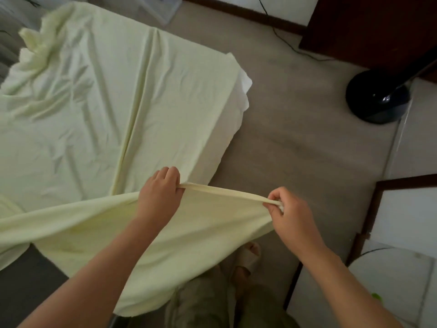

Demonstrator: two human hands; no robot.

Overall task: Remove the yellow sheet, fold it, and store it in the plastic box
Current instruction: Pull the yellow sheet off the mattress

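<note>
The pale yellow cotton sheet (94, 102) lies spread over the white mattress (227, 129), its near edge lifted off the corner. The left hand (158, 197) grips that edge; the right hand (290, 214) pinches it further along, pulling it taut. A black round fan base (376, 98) stands on the beige floor (295, 138).

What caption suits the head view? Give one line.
Left hand and right hand grip one edge of the yellow sheet, pulled taut between them.

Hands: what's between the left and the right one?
In the head view, a taut, bunched edge of the sheet runs straight from the left hand to the right hand. Both hands grip it.
</note>
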